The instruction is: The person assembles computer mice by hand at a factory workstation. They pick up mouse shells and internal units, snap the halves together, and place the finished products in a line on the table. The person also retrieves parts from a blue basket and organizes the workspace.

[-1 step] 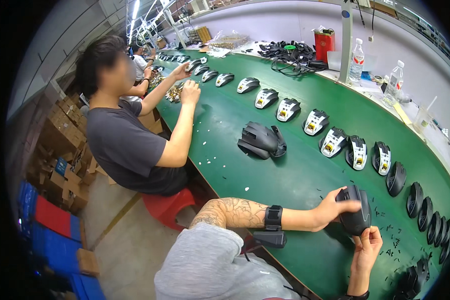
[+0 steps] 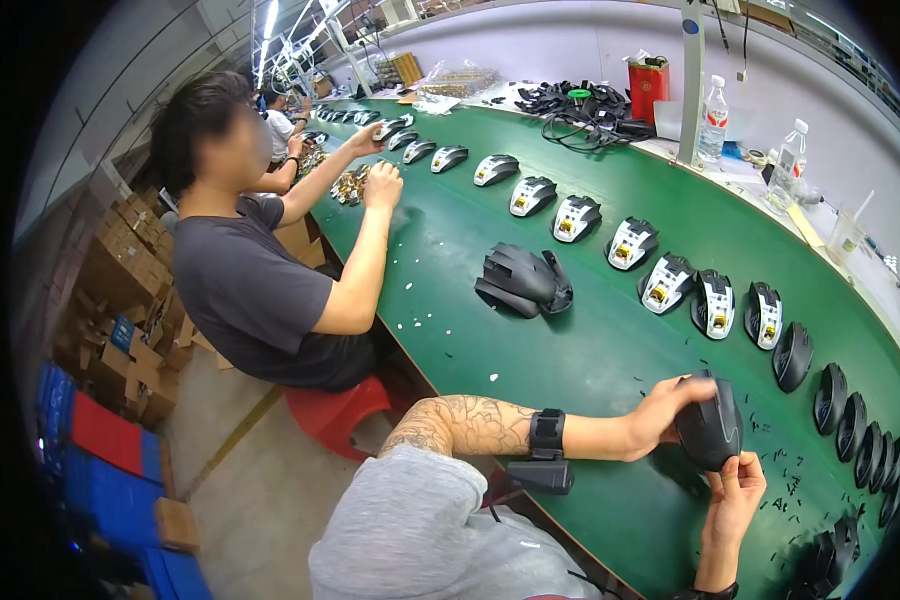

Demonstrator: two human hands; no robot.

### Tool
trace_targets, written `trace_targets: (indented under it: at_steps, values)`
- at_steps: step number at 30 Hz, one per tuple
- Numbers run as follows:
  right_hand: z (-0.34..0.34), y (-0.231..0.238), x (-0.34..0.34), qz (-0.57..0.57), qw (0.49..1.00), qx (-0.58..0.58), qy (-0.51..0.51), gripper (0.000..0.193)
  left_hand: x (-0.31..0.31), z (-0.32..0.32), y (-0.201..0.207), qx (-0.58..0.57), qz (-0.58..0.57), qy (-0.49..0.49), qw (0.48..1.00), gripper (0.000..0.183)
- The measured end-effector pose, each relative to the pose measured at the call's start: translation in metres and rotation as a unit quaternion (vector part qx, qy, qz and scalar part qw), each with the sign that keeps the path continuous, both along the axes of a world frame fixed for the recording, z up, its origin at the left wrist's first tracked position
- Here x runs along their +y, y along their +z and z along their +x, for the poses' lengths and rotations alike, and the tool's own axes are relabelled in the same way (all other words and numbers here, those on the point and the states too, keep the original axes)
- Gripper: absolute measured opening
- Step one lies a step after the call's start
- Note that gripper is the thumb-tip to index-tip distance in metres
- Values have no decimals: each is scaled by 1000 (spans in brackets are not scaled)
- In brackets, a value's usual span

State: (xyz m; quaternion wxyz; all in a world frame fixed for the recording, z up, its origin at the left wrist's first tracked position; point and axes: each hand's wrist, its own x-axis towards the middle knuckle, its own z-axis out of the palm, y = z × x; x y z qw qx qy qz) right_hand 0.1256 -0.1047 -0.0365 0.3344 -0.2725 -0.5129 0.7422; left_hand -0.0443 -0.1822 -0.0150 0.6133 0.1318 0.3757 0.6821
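Note:
A black computer mouse [image 2: 710, 428] is held between my two hands just above the green bench. My left hand [image 2: 660, 415] wraps its left side, the thumb, slightly blurred, lying over the far end of the shell. At the near end, my right hand [image 2: 735, 495] pinches the mouse's edge between thumb and fingers. Small black plastic bits [image 2: 785, 480] are scattered on the bench to the right of my hands. Beyond them stands a black mouse [image 2: 793, 358] in a curved row, with white-and-black open mice [image 2: 713, 305] farther up the row.
Black mouse shells [image 2: 523, 280] lie in a pile mid-bench. At left, a co-worker [image 2: 260, 270] on a red stool [image 2: 340, 415] handles a mouse near small metallic parts [image 2: 350, 187]. Bottles [image 2: 715, 120] and a cable heap [image 2: 580, 110] line the back ledge. More black parts [image 2: 830, 555] sit bottom right.
My left thumb has slid over the mouse from its middle toward the far end. My right hand keeps its pinch, and the mouse stays about where it was.

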Motion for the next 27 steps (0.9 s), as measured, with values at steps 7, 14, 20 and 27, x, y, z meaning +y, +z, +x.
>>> trace_targets:
  at_steps: [7, 14, 20, 27]
  values:
    - [1, -5, 9, 71, 995, -72, -27, 24, 7, -8, -13, -30, -17, -20, 999, 45]
    - [3, -4, 14, 28, 994, -80, -71, 25, 2, -6, -1, 27, 14, -114, 993, 50]
    - [-6, 1, 4, 162, 980, -74, -94, 31, 4, -4, -12, 59, 28, -66, 996, 52]
    - [-5, 22, 3, 466, 857, -207, -75, 68, 5, 7, -13, 79, 16, -19, 997, 53]
